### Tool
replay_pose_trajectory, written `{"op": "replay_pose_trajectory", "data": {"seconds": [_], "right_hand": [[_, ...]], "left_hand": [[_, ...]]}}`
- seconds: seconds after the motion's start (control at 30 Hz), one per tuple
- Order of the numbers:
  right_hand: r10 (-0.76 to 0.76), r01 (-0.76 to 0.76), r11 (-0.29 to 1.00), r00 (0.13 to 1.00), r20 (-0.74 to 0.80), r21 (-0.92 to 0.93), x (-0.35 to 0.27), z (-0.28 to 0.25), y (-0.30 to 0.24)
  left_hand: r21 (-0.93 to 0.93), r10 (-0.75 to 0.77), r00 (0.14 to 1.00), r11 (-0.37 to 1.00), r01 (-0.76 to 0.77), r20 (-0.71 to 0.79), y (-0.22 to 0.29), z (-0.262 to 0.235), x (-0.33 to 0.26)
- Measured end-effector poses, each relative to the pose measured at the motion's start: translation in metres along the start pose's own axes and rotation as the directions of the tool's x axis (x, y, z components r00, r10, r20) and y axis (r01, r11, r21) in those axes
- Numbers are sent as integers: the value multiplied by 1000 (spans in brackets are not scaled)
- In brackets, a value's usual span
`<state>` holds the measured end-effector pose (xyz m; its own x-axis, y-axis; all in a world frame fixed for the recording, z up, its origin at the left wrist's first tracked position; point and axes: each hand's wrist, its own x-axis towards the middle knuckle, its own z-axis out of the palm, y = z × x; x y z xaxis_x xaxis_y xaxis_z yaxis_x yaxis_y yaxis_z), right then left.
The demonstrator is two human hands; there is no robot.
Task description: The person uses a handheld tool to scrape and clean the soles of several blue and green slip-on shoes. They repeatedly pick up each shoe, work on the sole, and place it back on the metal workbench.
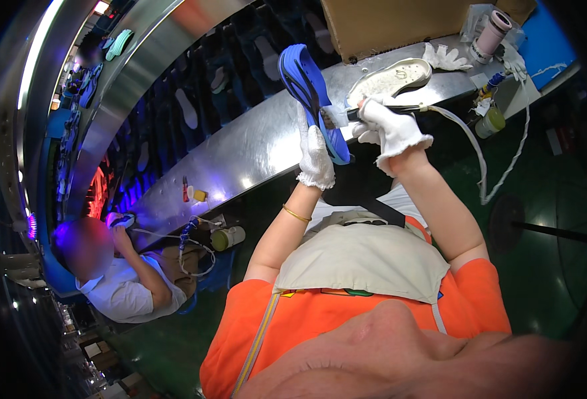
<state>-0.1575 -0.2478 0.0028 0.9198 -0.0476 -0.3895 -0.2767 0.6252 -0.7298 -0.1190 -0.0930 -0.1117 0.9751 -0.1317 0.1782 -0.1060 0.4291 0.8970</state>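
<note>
My left hand (316,156), in a white knit glove, is closed on a blue shoe upper (300,73) held upright over the bench edge. The shoe's opening and a dark band show; its far side is hidden. In my right hand (392,130), also white-gloved, is a dark-handled brush (337,117) with a pale hose (463,124) running off its back end. The brush's bristles are against or just in front of the blue shoe; I cannot tell which. Just beyond my right hand, a cream-white shoe sole (400,74) lies on the metal bench.
A cardboard box (400,26) stands at the back, with spare white gloves (446,58) and a pink tumbler (492,33) to its right. A green-lidded jar (490,124) hangs by the bench. Behind the bench runs a conveyor (190,110) carrying shoe parts. A co-worker (130,279) sits at the left.
</note>
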Motion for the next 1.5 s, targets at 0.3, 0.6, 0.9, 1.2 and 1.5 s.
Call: {"op": "replay_pose_trajectory", "data": {"seconds": [0.3,0.6,0.9,1.2,1.5], "right_hand": [[-281,276,953,959,27,125,29,8,-7],[-518,823,413,565,642,-391,28,-21,4],[-562,961,9,235,793,-278,35,-17,-33],[-481,951,-69,232,846,-300,-9,-23,-68],[-722,900,313,432,541,-302,-9,-34,-53]], "left_hand": [[-252,-183,983,951,181,17,28,24,-18],[-412,-303,951,859,303,67,44,17,-7],[-449,-354,928,815,366,114,74,32,-3],[-322,-241,960,906,275,141,135,18,27],[646,173,827,547,-533,535,296,39,210]]}}
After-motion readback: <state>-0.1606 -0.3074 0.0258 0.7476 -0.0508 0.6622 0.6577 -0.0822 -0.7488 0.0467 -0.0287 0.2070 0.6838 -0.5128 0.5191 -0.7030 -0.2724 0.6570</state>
